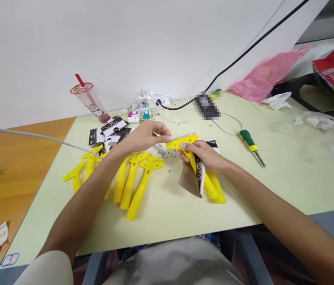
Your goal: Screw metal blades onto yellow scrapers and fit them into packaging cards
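Observation:
My right hand [204, 154] is wrapped round the handle of a yellow scraper [206, 186], with a folded black and white card [200, 178] against it. The scraper's head points up and left, and a thin metal blade [184, 137] lies along its top edge. My left hand [150, 134] pinches the left end of that blade between thumb and fingertips. Under my right hand lies another yellow handle [219, 192], partly hidden. Left of it, several yellow scraper handles [143, 190] rest on the table, some covered by my left forearm. Small metal screws [171, 154] are scattered below the scraper's head.
Printed cards [115, 126] lie in a pile beside a cup with a red straw [94, 101]. A green and yellow screwdriver [248, 142] is on the right. Behind stand a power strip [141, 102], cables and a pink bag [264, 77]. Clear plastic [322, 126] lies far right.

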The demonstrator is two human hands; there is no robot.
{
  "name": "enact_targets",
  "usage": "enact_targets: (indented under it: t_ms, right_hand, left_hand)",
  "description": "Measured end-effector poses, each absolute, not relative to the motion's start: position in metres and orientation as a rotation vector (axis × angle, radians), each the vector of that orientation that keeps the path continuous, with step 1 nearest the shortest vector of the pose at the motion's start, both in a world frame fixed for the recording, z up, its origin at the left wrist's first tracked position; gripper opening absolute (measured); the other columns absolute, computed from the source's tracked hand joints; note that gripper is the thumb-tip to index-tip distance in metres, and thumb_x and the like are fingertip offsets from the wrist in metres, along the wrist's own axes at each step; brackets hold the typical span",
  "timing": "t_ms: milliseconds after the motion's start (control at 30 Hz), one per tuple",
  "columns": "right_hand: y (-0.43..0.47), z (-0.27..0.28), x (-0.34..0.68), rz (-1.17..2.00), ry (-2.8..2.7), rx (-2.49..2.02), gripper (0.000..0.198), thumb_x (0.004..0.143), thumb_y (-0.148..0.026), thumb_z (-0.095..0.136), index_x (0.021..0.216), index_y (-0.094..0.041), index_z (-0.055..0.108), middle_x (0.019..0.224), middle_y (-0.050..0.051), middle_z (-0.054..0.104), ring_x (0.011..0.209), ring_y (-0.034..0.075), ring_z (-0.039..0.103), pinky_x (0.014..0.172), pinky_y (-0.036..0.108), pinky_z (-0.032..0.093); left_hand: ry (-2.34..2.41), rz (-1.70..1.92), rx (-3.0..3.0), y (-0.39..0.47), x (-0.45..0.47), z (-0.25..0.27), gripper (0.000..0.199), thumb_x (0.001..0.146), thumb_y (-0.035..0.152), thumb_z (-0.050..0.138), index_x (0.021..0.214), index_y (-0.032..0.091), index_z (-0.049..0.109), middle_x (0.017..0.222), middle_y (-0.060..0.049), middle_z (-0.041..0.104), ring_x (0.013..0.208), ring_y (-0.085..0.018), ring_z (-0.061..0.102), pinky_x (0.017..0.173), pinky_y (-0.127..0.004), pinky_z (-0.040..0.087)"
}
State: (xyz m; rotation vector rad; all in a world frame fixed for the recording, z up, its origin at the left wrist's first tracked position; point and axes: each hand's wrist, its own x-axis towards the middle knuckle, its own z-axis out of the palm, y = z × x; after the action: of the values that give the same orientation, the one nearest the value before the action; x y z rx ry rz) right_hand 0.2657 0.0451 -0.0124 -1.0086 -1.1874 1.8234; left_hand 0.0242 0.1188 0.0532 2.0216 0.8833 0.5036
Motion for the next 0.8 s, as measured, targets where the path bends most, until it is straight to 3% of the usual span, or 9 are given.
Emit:
enact_targets:
  t_ms: [267, 400, 567, 700, 800]
  right_hand:
    - [0.047, -0.015, 0.265, 1.835, -1.166, -1.054, 0.043, 0.084, -0.057, 0.088, 0.088, -0.016, 0.074, 0.065, -0.001, 0.065, 0.055, 0.019, 0.070, 0.058, 0.031, 0.061]
    - [0.046, -0.016, 0.263, 1.854, -1.159, -1.052, 0.043, 0.085, -0.058, 0.087, 0.088, -0.016, 0.076, 0.063, 0.000, 0.064, 0.055, 0.019, 0.070, 0.057, 0.031, 0.060]
    - [0.047, -0.016, 0.264, 1.834, -1.144, -1.048, 0.043, 0.084, -0.056, 0.089, 0.090, -0.016, 0.074, 0.065, -0.001, 0.063, 0.055, 0.018, 0.067, 0.057, 0.031, 0.059]
    - [0.052, -0.014, 0.269, 1.751, -1.024, -1.027, 0.041, 0.084, -0.054, 0.089, 0.087, -0.017, 0.072, 0.066, -0.001, 0.062, 0.057, 0.017, 0.065, 0.060, 0.030, 0.059]
    - [0.054, -0.014, 0.271, 1.722, -0.946, -1.009, 0.038, 0.085, -0.052, 0.088, 0.086, -0.018, 0.071, 0.067, 0.000, 0.061, 0.058, 0.016, 0.063, 0.063, 0.031, 0.060]
  left_hand:
    - [0.813, 0.436, 1.894, 0.115, 0.035, 0.041, 0.036, 0.082, 0.048, 0.088, 0.095, 0.016, 0.078, 0.093, -0.009, 0.080, 0.087, -0.023, 0.075, 0.082, -0.036, 0.057]
    - [0.851, 0.484, 1.765, 0.118, 0.036, 0.032, 0.044, 0.072, 0.037, 0.095, 0.102, 0.017, 0.071, 0.096, -0.008, 0.079, 0.088, -0.021, 0.074, 0.083, -0.036, 0.058]
    - [0.840, 0.348, 1.676, 0.124, 0.027, 0.029, 0.056, 0.083, 0.047, 0.090, 0.126, 0.020, 0.067, 0.099, -0.007, 0.080, 0.094, -0.022, 0.076, 0.087, -0.036, 0.058]
    - [0.864, 0.282, 1.778, 0.133, 0.019, 0.021, 0.048, 0.099, 0.065, 0.066, 0.107, 0.017, 0.070, 0.106, -0.013, 0.082, 0.092, -0.022, 0.075, 0.083, -0.034, 0.057]
    - [0.917, 0.130, 2.044, 0.134, 0.018, 0.015, 0.039, 0.098, 0.056, 0.065, 0.096, 0.018, 0.074, 0.097, -0.009, 0.082, 0.084, -0.021, 0.072, 0.075, -0.031, 0.051]
